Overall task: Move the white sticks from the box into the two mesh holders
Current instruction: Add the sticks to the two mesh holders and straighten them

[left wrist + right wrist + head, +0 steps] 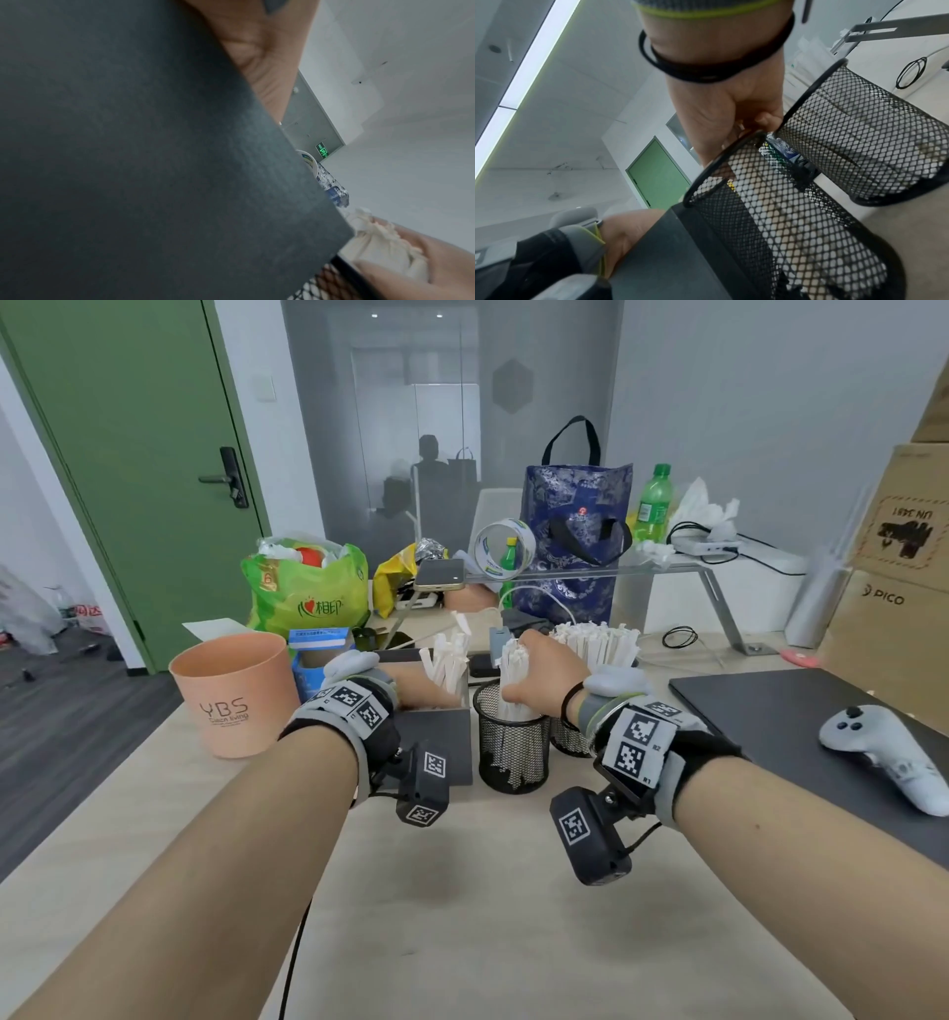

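Right hand (547,672) grips a bundle of sticks (515,677) over the near holder (511,744); lower them straight, then loosen. Left hand (411,685) steadies the box (436,752), its fingers hidden

The two holders (511,747) are black wire mesh — open-weave metal with smooth rims. The box (436,752) looks matt dark-grey card; the sticks (513,670) look papery white.
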